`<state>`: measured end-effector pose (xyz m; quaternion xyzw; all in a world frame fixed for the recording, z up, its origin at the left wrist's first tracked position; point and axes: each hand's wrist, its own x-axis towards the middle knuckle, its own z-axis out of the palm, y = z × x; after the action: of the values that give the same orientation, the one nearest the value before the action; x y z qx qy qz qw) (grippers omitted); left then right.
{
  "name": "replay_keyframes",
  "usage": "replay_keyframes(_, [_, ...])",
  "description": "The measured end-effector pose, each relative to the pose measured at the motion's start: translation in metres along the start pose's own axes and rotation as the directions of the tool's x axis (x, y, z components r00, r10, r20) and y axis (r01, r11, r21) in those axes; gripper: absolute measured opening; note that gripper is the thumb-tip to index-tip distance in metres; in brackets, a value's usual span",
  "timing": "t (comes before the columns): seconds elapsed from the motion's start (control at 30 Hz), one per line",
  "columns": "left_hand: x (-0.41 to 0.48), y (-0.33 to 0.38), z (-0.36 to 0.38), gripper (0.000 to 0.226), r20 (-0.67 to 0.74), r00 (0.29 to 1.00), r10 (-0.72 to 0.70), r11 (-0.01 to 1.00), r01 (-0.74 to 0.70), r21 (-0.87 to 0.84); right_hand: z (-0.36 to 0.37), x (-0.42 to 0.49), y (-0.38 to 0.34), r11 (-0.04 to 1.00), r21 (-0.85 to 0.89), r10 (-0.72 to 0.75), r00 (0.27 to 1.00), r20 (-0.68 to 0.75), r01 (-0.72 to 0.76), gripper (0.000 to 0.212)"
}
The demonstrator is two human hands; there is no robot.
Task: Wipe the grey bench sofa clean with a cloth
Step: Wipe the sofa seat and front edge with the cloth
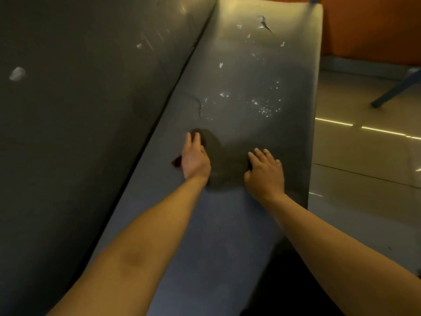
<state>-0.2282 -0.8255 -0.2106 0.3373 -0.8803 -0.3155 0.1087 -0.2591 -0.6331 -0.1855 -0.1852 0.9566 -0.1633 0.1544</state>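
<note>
The grey bench sofa seat (246,71) runs away from me, with its dark backrest (79,110) on the left. A dark cloth (225,160) lies spread flat on the seat, with a reddish corner showing at its left edge. My left hand (194,158) presses flat on the cloth's left side, fingers pointing forward. My right hand (265,172) rests flat on the cloth's right side, fingers slightly apart. Beyond the cloth the seat carries water droplets, scuffs and torn patches.
The seat's right edge drops to a shiny tiled floor (364,156). A blue chair leg (396,87) stands on the floor at the right. An orange wall (373,26) closes the far end. The backrest has a few pale scuffs.
</note>
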Motion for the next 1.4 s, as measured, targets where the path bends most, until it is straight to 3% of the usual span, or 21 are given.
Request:
replay_keyframes(0.1, [-0.018,0.048,0.046,0.047,0.116,0.985,0.127,0.992,-0.127,-0.011,-0.010,0.003,0.026,0.992,0.011,0.125,0.992,-0.007,-0.125,0.059])
replay_keyframes(0.3, [-0.031,0.070,0.069,0.043,0.174,0.943,0.283,0.959,-0.281,-0.038,-0.016,0.006,0.053,0.979,0.181,0.107,0.991,-0.085,-0.090,0.047])
replay_keyframes(0.47, [-0.016,0.048,0.059,0.041,0.239,0.858,0.454,0.888,-0.459,-0.037,-0.027,0.004,0.075,0.980,0.183,0.096,0.993,-0.073,-0.081,0.050])
replay_keyframes(0.53, [-0.009,0.046,0.059,0.042,0.179,0.910,0.374,0.927,-0.372,-0.044,-0.030,0.002,0.090,0.977,0.139,0.178,0.976,-0.124,-0.161,0.054])
replay_keyframes(0.6, [-0.010,0.060,0.066,0.044,0.122,0.968,0.217,0.975,-0.210,-0.066,-0.029,0.002,0.098,0.946,0.225,0.262,0.960,-0.101,-0.235,0.055])
replay_keyframes(0.67, [-0.018,0.086,0.082,0.045,0.129,0.978,0.165,0.985,-0.157,-0.068,-0.025,0.003,0.102,0.916,0.321,0.281,0.956,-0.088,-0.240,0.054])
replay_keyframes(0.87, [-0.061,0.168,0.146,0.046,0.309,0.876,0.371,0.929,-0.346,-0.132,-0.040,0.015,0.132,0.870,0.455,0.275,0.952,-0.133,-0.188,0.038])
replay_keyframes(1.07, [-0.066,0.172,0.154,0.047,0.362,0.821,0.442,0.895,-0.431,-0.114,-0.041,0.018,0.154,0.640,0.732,0.314,0.949,0.030,-0.235,0.036])
replay_keyframes(1.13, [-0.069,0.174,0.154,0.048,0.382,0.805,0.454,0.887,-0.450,-0.107,-0.041,0.017,0.154,0.635,0.740,0.310,0.951,0.020,-0.223,0.036])
replay_keyframes(1.3, [-0.079,0.180,0.151,0.046,0.420,0.796,0.436,0.898,-0.415,-0.145,-0.047,0.003,0.148,0.641,0.725,0.357,0.934,0.010,-0.253,0.032])
replay_keyframes(1.4, [-0.091,0.189,0.145,0.038,0.415,0.820,0.393,0.905,-0.265,-0.332,-0.048,-0.010,0.154,0.588,0.754,0.409,0.912,0.035,-0.293,0.026])
